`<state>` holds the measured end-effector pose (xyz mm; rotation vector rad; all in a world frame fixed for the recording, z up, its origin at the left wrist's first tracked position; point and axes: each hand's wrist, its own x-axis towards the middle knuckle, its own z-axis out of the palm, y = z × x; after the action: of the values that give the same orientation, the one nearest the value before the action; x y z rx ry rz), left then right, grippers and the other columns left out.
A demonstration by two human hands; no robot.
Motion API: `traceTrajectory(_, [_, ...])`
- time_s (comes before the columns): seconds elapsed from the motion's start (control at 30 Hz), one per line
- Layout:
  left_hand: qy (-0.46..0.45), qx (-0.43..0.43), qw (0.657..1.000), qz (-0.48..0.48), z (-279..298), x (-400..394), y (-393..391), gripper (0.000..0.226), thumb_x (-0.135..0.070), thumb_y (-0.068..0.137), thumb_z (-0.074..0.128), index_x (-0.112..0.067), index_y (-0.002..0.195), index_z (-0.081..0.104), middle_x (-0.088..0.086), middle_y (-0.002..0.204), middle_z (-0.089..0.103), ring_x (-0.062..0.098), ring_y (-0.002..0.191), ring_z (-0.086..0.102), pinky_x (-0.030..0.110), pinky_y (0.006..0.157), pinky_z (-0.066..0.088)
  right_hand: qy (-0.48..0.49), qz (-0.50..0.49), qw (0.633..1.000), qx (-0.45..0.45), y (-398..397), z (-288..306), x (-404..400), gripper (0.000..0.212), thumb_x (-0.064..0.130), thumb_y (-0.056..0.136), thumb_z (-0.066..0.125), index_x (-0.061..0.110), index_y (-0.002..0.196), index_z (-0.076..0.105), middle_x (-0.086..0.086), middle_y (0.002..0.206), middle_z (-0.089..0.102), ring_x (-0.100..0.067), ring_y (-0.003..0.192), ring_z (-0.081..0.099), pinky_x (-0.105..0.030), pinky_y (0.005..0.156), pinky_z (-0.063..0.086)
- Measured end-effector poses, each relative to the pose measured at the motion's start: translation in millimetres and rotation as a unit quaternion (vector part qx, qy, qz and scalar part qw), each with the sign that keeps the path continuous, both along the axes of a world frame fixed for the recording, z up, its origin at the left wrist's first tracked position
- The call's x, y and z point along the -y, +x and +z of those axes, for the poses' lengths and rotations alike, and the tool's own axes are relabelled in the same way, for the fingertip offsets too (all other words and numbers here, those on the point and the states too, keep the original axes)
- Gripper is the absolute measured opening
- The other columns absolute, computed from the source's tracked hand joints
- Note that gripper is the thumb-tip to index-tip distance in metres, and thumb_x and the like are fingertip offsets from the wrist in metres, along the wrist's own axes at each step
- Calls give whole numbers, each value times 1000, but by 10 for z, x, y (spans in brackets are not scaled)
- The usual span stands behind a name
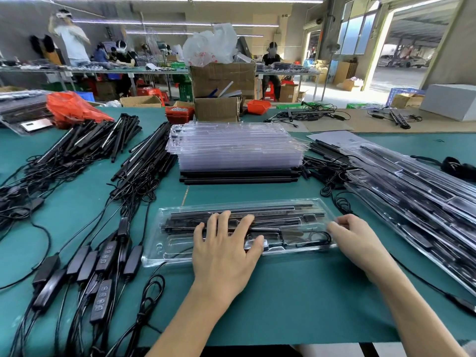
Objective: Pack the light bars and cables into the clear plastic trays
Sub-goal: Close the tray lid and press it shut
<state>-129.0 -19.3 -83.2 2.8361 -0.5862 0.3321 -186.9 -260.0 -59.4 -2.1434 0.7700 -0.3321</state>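
A clear plastic tray (164, 249) lies on the green table in front of me, with black light bars (273, 213) in its slots and a coiled cable (315, 238) at its right end. My left hand (224, 251) lies flat on the tray's middle, fingers spread and pressing down. At the tray's right end my right hand (358, 238) grips the rim, its fingers curled over the edge.
A stack of empty clear trays (237, 145) stands behind on loose black bars. Filled trays (417, 191) lie piled at the right. Loose light bars (103, 137) and black controllers with cables (103, 256) cover the left. Cardboard boxes (221, 78) and other workers are beyond.
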Motion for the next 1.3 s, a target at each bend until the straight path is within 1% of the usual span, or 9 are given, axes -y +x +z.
traceTrajectory(0.1, [4, 11, 1000, 5, -15, 7, -3, 60, -68, 95, 16, -51, 152, 5, 2, 159, 25, 24, 148, 14, 45, 120, 11, -43, -18, 999, -10, 10, 19, -38, 32, 31, 93, 56, 4, 76, 57, 1, 63, 60, -20, 60, 53, -28, 55, 37])
traceTrajectory(0.17, [2, 13, 1000, 8, -25, 10, -4, 61, -68, 96, 16, -52, 153, 2, 3, 160, 23, 25, 148, 13, 45, 120, 10, -11, -16, 1000, -20, 19, 47, -9, 33, 28, 91, 58, 7, 66, 52, 0, 57, 49, -22, 58, 44, -30, 58, 35])
traceTrajectory(0.3, [-3, 14, 1000, 10, -36, 14, -16, 59, -66, 96, 15, -50, 153, 12, 2, 161, 22, 25, 149, 13, 46, 121, 10, 80, -1, 997, 3, -3, 118, 53, 22, 15, 89, 62, 6, 69, 58, -8, 75, 50, -18, 78, 42, -42, 83, 47])
traceTrajectory(0.43, [-9, 18, 1000, 11, -44, 4, -16, 61, -66, 94, 12, -49, 152, 20, 1, 160, 24, 24, 149, 15, 45, 121, 12, 73, 29, 997, 10, -22, 105, 57, 24, 13, 94, 61, 9, 70, 58, -10, 69, 54, -20, 65, 43, -33, 62, 30])
traceTrajectory(0.6, [-27, 27, 999, 10, -17, 10, -44, 72, -68, 86, -1, -49, 150, 25, 0, 158, 28, 23, 147, 18, 45, 120, 12, 121, 16, 991, 54, -34, 86, 90, 38, 1, 92, 61, 12, 56, 52, -5, 50, 51, -21, 59, 40, -36, 62, 29])
traceTrajectory(0.77, [-34, 39, 999, 9, 3, 16, -63, 69, -66, 89, 6, -46, 148, 36, 3, 155, 37, 25, 145, 27, 45, 119, 19, 178, 1, 981, 70, -35, 88, 165, 27, -6, 90, 62, 3, 65, 59, -4, 47, 52, -21, 52, 42, -33, 60, 33])
traceTrajectory(0.97, [-45, 50, 998, 6, 17, 18, -78, 65, -65, 92, 17, -39, 140, 52, 5, 146, 50, 27, 138, 39, 47, 114, 29, 187, -17, 979, 74, -12, 63, 176, 30, -10, 88, 60, 2, 61, 55, -5, 45, 50, -13, 37, 40, -28, 48, 31])
traceTrajectory(1.13, [-74, 45, 996, -4, 33, 1, -93, 70, -63, 91, 13, -33, 139, 54, -2, 150, 48, 19, 142, 35, 41, 117, 22, 152, -31, 984, 84, 4, 22, 168, 23, 0, 90, 61, 3, 68, 57, -8, 52, 47, -18, 47, 34, -30, 52, 26])
traceTrajectory(1.3, [-82, 30, 996, -5, 43, -16, -106, 63, -58, 89, 21, -33, 137, 55, -3, 153, 45, 16, 145, 31, 38, 119, 16, 141, 13, 989, 42, -65, 76, 223, 39, 3, 91, 61, 7, 52, 55, -5, 45, 47, -20, 49, 37, -34, 58, 30])
